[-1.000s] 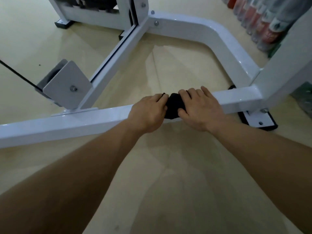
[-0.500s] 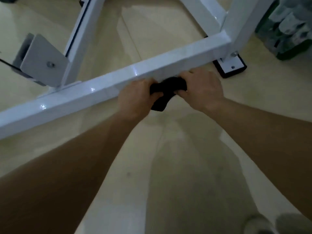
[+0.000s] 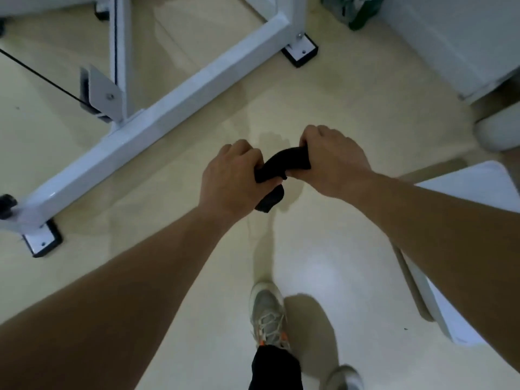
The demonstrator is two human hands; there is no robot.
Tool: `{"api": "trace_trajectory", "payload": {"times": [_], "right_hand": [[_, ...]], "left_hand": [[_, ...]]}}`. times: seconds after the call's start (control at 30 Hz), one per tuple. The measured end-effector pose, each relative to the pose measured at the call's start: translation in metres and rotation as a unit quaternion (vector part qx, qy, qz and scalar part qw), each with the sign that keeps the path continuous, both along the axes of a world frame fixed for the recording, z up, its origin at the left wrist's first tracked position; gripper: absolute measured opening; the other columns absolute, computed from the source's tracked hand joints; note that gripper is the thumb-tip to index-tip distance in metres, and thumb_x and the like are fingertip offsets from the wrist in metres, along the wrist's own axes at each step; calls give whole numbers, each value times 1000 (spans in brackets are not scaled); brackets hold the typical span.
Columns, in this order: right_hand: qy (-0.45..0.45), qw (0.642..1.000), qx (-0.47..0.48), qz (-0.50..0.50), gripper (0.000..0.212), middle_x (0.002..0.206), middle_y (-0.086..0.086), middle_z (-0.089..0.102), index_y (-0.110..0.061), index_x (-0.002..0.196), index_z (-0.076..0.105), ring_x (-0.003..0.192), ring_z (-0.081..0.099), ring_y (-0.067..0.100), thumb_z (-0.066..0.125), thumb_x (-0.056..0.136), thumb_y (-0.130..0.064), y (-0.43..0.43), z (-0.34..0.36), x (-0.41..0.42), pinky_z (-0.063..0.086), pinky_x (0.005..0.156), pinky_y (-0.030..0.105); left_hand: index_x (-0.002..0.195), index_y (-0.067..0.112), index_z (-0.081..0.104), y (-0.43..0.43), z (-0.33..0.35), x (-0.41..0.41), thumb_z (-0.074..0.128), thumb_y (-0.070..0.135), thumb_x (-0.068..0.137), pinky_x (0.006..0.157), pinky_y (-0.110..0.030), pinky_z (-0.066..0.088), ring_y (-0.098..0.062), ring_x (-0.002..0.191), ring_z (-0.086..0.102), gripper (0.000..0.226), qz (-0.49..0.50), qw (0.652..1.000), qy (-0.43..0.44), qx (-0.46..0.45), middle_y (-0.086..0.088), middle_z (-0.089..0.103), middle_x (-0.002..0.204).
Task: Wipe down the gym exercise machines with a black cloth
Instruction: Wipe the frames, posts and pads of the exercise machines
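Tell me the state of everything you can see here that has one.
Cloth: bunched, held in the air.
Left hand: grips one end of the cloth.
Right hand: grips the other end.
Machine frame: standing on the floor, untouched.
Cable: stretched straight.

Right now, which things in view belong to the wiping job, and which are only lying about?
For the job:
black cloth, gripped by left hand and right hand
white machine frame

Lying about:
blurred green bundle
white box-like unit beside it
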State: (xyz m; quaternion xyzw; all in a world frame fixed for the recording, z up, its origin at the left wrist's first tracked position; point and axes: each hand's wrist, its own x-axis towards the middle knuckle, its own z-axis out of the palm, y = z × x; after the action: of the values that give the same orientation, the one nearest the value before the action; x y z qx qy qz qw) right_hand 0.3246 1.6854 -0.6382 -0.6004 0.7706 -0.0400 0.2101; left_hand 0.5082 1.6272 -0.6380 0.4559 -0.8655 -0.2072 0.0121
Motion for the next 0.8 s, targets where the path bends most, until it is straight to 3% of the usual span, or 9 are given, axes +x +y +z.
{"api": "trace_trajectory", "payload": {"times": [0.23,0.4,0.5,0.67,0.8], "right_hand": [[-52,997,37,-34,52,100,-2,49,-21,99,37,89,49,20,66,80,-60,94,124,13,37,74,34],[-64,995,33,-62,53,99,-1,51,-18,101,40,90,51,22,48,87,-69,149,225,26,42,78,37],[-53,997,-2,-62,41,100,1,53,-18,99,39,88,50,22,32,99,-59,162,283,33,43,80,38],[-10,999,-36,-30,27,101,-2,47,-24,97,40,92,47,20,34,101,-50,162,380,36,44,79,36],[26,998,-63,2,22,96,-7,41,-27,94,42,90,43,17,39,101,-48,154,457,33,41,75,34]], "left_hand": [[77,25,53,66,120,5,68,52,82,56,-28,36,-14,72,52,31,-18,999,-26,34,10,53,72],[92,26,60,103,218,16,59,44,91,68,-35,49,-14,78,57,18,-20,999,-12,37,10,60,80],[93,28,61,111,278,22,58,39,92,73,-40,53,-12,78,59,11,-24,999,17,30,12,62,83],[89,22,53,120,392,28,63,30,91,58,-22,39,-6,68,53,13,-21,999,40,-18,12,57,77],[78,27,41,121,468,30,62,41,91,57,-28,35,-14,69,51,29,-42,998,2,-51,9,51,71]]}}
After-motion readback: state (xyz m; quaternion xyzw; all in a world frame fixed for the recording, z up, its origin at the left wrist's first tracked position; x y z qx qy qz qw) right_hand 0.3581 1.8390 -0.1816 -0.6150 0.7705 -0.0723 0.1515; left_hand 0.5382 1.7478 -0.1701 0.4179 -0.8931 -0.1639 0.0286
